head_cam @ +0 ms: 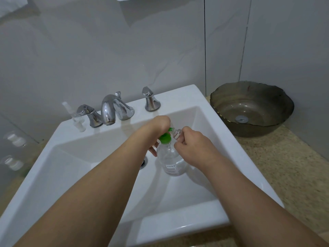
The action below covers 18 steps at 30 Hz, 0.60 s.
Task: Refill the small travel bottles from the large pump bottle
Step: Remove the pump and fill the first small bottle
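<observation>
A large clear pump bottle point(171, 161) with a green pump head point(165, 137) stands inside the white sink point(210, 111). My left hand point(158, 127) rests on top of the green pump, fingers curled over it. My right hand point(188, 143) pinches a small clear travel bottle point(176, 133), tilted with its mouth at the pump's green nozzle. Two more small clear bottles with white caps point(16, 139) point(12, 163) lie blurred at the far left on the counter. A clear spray pump insert point(74, 116) lies on the sink rim beside the left tap handle.
A chrome faucet point(114, 109) with two handles point(89, 114) point(150, 100) sits at the back of the sink. A drain point(144, 162) shows beside the big bottle. A dark glass basin bowl point(252, 107) stands on the speckled counter point(284, 166) at the right.
</observation>
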### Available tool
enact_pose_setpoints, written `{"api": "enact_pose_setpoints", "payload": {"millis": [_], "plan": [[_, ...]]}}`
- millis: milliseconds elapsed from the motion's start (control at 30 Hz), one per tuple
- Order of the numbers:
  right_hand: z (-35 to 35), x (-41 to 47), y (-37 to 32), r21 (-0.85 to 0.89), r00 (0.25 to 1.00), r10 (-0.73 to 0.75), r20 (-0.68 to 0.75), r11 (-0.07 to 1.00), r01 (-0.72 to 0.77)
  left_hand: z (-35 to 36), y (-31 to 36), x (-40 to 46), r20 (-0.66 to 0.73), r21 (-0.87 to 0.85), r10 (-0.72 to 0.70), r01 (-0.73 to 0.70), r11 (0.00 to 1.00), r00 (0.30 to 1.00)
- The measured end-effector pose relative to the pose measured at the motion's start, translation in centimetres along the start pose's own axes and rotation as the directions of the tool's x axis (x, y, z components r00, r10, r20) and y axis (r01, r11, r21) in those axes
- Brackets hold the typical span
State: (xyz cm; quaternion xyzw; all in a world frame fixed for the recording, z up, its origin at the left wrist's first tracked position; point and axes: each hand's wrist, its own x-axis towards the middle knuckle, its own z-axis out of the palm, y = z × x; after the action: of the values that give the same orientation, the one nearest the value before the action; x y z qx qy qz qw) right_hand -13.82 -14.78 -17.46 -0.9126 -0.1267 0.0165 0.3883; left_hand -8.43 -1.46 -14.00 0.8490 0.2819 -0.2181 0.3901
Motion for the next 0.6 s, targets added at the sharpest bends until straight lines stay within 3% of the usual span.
{"api": "enact_pose_setpoints", "payload": {"millis": [467, 600], "plan": [[0.3, 0.2, 0.4, 0.031, 0.999, 0.026, 0.044, 0.999, -0.027, 0.2, -0.4, 0.3, -0.024, -0.055, 0.015, -0.016, 0.998, 1.0], [0.5, -0.1, 0.8, 0.146, 0.996, 0.069, 0.052, 0.986, -0.076, -0.6, -0.5, -0.3, 0.06, -0.15, -0.013, 0.022, 0.989, 0.998]]}}
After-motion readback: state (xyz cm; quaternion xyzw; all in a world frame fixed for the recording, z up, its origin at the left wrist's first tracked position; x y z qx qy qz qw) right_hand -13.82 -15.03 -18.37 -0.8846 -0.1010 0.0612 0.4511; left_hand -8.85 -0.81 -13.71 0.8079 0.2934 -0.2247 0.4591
